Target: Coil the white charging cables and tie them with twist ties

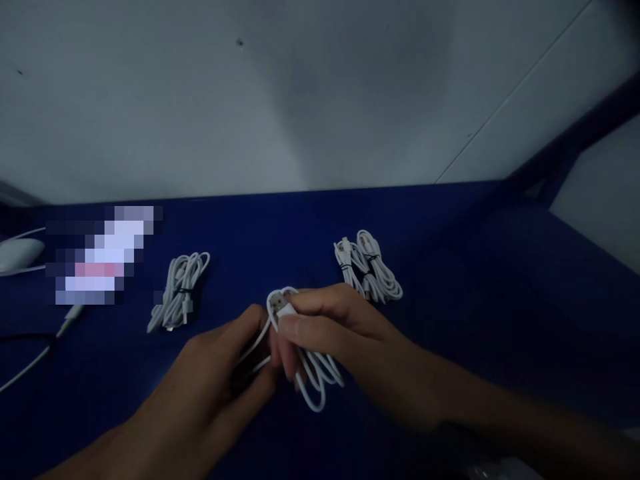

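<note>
Both the left hand (225, 367) and right hand (345, 333) pinch a smooth, looped white cable (313, 373) over a dark blue table (450, 320) against a pale wall (250, 100).

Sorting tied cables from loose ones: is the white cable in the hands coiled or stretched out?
Coiled: the white cable hangs in several loops between the left hand and right hand. Whether a tie binds it, cannot tell.

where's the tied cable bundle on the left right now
In the head view the tied cable bundle lies on the blue table, left of centre, beyond the left hand and right of the blurred patch.
</note>
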`<state>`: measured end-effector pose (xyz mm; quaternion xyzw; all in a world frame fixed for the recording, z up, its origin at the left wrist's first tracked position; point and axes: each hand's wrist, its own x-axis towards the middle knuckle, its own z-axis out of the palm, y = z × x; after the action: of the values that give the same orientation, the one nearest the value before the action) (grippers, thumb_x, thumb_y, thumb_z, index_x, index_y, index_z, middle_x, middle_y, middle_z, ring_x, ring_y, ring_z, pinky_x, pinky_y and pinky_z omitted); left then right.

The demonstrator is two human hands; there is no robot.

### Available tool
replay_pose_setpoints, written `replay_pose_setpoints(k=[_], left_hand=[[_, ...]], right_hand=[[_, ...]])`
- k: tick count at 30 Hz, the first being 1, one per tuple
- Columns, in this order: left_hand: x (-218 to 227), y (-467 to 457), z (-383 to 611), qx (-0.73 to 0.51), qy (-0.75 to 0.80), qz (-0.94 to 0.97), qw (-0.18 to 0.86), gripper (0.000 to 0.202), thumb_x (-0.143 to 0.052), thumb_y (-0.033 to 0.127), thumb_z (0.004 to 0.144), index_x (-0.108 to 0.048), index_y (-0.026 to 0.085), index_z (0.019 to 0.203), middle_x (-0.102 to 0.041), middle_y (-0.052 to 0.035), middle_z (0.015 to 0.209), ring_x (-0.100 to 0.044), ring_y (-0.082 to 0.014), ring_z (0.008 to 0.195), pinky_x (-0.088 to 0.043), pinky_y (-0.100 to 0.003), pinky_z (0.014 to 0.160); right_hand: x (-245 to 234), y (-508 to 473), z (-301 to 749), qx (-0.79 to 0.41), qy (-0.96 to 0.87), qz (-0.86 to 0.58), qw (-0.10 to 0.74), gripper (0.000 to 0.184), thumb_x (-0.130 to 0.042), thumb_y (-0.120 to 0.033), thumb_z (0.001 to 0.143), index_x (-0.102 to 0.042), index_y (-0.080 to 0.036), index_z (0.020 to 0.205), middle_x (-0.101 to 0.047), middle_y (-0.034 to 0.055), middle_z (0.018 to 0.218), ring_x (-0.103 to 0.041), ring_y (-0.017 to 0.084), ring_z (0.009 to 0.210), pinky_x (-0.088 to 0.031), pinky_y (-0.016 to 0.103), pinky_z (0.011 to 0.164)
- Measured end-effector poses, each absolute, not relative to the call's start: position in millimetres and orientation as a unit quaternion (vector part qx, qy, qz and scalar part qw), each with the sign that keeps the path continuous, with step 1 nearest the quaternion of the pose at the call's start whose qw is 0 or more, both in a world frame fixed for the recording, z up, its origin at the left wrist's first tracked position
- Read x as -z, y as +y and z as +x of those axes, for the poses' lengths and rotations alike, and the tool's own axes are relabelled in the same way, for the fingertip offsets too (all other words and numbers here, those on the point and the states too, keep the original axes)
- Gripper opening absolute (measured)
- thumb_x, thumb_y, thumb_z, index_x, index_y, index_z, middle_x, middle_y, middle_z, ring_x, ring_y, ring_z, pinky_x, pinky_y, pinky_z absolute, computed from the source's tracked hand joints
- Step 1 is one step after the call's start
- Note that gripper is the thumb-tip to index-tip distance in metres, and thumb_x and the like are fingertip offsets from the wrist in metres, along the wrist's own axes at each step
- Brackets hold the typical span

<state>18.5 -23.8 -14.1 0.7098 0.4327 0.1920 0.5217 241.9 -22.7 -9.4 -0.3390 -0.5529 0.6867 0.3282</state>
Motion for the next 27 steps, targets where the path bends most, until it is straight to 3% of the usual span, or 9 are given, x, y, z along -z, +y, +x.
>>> replay_pose_setpoints(k=[4, 9, 14, 17, 23, 27], left_hand=[[15, -25, 17, -0.153, 0.448, 0.733, 0.488, 0.015, -0.059, 0.034, 0.109, -0.06, 0.028, 0.096, -0.075, 0.0039, 0.083, -0.064, -0.0154, 0.065, -0.048, -0.027, 0.061], [12, -23, 15, -0.129, 0.391, 0.774, 0.481, 0.026, -0.049, 0.034, 0.115, -0.065, 0.028, 0.095, -0.077, 0.0024, 0.084, -0.069, -0.0167, 0.068, -0.053, -0.028, 0.065], [5, -23, 18, -0.138, 0.388, 0.754, 0.511, 0.04, -0.041, 0.042, 0.117, -0.07, 0.029, 0.093, -0.074, 0.003, 0.078, -0.063, -0.0157, 0.06, -0.049, -0.027, 0.057], [1, -24, 22, -0.18, 0.397, 0.736, 0.518, 0.042, -0.042, 0.048, 0.116, -0.078, 0.034, 0.099, -0.076, 0.0034, 0.076, -0.064, -0.0179, 0.059, -0.054, -0.029, 0.06], [1, -28, 24, -0.215, 0.413, 0.716, 0.52, 0.04, -0.045, 0.052, 0.113, -0.083, 0.042, 0.119, -0.078, 0.0028, 0.076, -0.063, -0.0206, 0.055, -0.06, -0.031, 0.061], [0, -28, 20, -0.211, 0.435, 0.698, 0.528, 0.035, -0.054, 0.054, 0.107, -0.085, 0.043, 0.121, -0.078, 0.0011, 0.075, -0.07, -0.0252, 0.065, -0.062, -0.031, 0.062]], right_hand=[[7, -24, 241, -0.694, -0.548, -0.324, 0.335, 0.039, -0.053, -0.033, 0.115, -0.067, -0.019, 0.081, -0.068, 0.0031, 0.088, -0.064, 0.017, 0.091, -0.052, 0.031, 0.088], [7, -24, 239, -0.721, -0.515, -0.302, 0.351, 0.046, -0.054, -0.04, 0.115, -0.066, -0.019, 0.075, -0.067, 0.0037, 0.084, -0.066, 0.018, 0.087, -0.054, 0.033, 0.091], [19, -19, 238, -0.774, -0.451, -0.244, 0.371, 0.049, -0.053, -0.044, 0.113, -0.07, -0.017, 0.076, -0.07, 0.004, 0.082, -0.06, 0.014, 0.067, -0.051, 0.027, 0.068], [25, -15, 237, -0.787, -0.428, -0.231, 0.38, 0.049, -0.055, -0.046, 0.11, -0.071, -0.017, 0.074, -0.066, 0.0018, 0.074, -0.056, 0.012, 0.059, -0.047, 0.025, 0.061], [30, -14, 237, -0.798, -0.407, -0.201, 0.396, 0.05, -0.055, -0.049, 0.11, -0.071, -0.017, 0.076, -0.067, 0.0029, 0.08, -0.055, 0.013, 0.059, -0.046, 0.029, 0.062], [30, -13, 237, -0.803, -0.39, -0.199, 0.403, 0.051, -0.057, -0.052, 0.107, -0.07, -0.017, 0.072, -0.068, 0.0034, 0.08, -0.051, 0.011, 0.054, -0.041, 0.029, 0.056]])
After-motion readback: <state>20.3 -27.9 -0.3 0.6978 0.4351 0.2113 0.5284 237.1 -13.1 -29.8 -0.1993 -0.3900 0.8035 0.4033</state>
